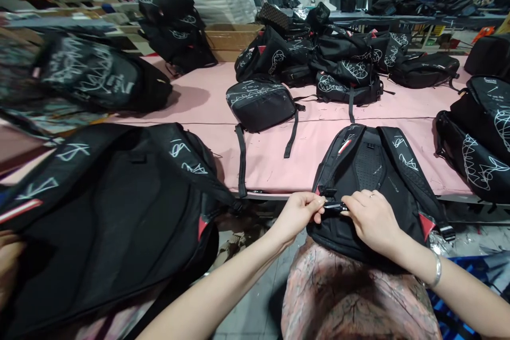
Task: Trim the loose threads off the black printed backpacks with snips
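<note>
A black backpack (370, 164) lies back-side up at the near edge of the pink table (274, 159), its lower end hanging toward my lap. My left hand (297, 215) and my right hand (372, 218) meet at its bottom edge. Both are closed in a pinch on a small black strap buckle (333, 205) between them. A ring shows on my right hand and a bracelet on that wrist.
Another black backpack (103, 212) fills the near left, with another person's hand (8, 265) at its edge. Several printed black backpacks lie across the table, a pile (342, 64) at the back and more at the right (478, 143). A cardboard box (231, 37) stands behind.
</note>
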### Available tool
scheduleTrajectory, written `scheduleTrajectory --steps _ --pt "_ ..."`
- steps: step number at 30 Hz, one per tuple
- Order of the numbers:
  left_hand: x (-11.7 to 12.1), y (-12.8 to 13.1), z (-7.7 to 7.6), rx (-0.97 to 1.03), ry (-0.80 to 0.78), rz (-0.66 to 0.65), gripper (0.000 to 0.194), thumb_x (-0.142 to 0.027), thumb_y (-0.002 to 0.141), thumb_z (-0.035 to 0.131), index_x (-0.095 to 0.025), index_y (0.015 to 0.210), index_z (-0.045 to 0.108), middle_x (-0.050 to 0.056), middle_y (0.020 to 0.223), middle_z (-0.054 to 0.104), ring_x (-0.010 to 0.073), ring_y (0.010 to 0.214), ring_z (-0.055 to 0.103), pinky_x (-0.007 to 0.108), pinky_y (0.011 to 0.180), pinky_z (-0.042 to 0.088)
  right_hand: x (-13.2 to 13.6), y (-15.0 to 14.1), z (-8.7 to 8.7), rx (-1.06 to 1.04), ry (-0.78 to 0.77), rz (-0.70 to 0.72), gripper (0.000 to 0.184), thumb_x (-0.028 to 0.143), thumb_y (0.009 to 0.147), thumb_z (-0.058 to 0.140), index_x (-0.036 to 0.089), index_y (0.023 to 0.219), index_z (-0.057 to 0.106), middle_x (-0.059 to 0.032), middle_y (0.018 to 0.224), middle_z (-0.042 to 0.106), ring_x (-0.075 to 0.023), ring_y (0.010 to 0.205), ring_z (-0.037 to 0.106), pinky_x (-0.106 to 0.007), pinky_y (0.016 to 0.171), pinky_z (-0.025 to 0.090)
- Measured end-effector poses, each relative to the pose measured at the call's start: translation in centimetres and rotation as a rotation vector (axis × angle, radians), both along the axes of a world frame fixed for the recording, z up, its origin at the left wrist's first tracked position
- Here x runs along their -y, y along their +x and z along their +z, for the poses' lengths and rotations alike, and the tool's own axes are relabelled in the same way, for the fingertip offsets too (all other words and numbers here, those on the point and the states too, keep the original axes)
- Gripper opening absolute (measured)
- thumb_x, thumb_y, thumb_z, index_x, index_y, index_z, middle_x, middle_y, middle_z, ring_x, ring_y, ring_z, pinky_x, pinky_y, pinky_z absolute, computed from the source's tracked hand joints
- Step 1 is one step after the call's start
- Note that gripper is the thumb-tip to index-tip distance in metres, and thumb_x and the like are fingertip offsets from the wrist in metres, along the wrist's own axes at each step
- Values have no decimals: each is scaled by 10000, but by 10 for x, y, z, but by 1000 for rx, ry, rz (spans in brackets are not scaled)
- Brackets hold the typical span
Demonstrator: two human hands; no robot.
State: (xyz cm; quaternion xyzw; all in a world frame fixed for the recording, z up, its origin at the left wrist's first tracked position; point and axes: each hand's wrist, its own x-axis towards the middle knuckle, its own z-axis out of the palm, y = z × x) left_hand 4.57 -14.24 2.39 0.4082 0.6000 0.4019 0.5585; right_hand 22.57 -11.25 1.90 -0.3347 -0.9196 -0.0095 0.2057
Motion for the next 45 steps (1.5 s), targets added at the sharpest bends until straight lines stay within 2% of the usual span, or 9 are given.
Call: scheduleTrajectory --steps 6,13,18,21,26,31,33,38,45 --pt "0 0 -1 26 17 15 304 -393 663 607 -114 557 550 9 444 492 79 430 394 207 482 274 -4 3 2 -17 -63 21 153 212 873 474 163 875 618 -62 748 590 -173 708 470 -316 647 274" --pt "-4 -3 -11 48 35 17 278 -364 655 624 -87 673 618 10 512 525 83 460 435 205 508 310 -23 -4 -23 -444 -639 18 145 279 850 494 161 918 545 -24 847 589 -138 764 524 -250 682 389" --pt "-5 -3 -22 -22 94 -41 265 -350 718 568 -91 740 624 14 545 535 104 515 468 218 556 338 -35 -21 -39 -417 -757 -31 196 308 801 542 152 913 578 -27 839 607 -137 717 532 -253 661 386" --pt "-2 -4 -26 -205 189 -91 240 -354 751 553 -121 742 611 28 592 552 128 563 488 236 594 357 -42 -32 -38 -350 -771 -59 170 277 796 537 144 879 604 -24 782 611 -131 675 524 -242 620 358" --pt "5 -8 -21 -709 444 -50 127 -310 699 635 -193 742 614 54 760 575 177 706 491 259 645 324 -53 -51 -30 -318 -783 -77 200 337 761 586 149 696 584 11 627 557 -104 568 466 -214 519 284" --pt "3 -13 -5 -985 344 -79 64 -215 725 576 -167 684 586 43 684 504 128 549 387 262 534 210 -56 -64 -31 -299 -769 -21 238 350 779 580 155 643 565 4 586 565 -106 556 482 -212 527 292" --pt "-2 -18 -3 -814 258 -91 135 -228 708 594 -151 611 541 17 601 449 104 508 341 245 508 194 -57 -65 -33 -277 -779 19 249 352 784 574 156 630 567 7 566 561 -107 546 486 -213 533 297" --pt "-7 -29 -11 176 -112 -90 404 -476 631 663 -142 594 439 -83 480 218 26 402 126 197 425 74 -54 -55 -36 -405 -920 39 263 338 803 541 147 624 566 27 515 542 -96 505 487 -206 534 322" --pt "7 -13 -10 499 -32 225 431 -354 575 759 -139 635 390 -107 485 182 -9 387 131 155 394 71 -33 -38 -25 -758 -729 32 128 247 779 569 154 695 591 -1 702 587 -108 658 524 -217 615 384"
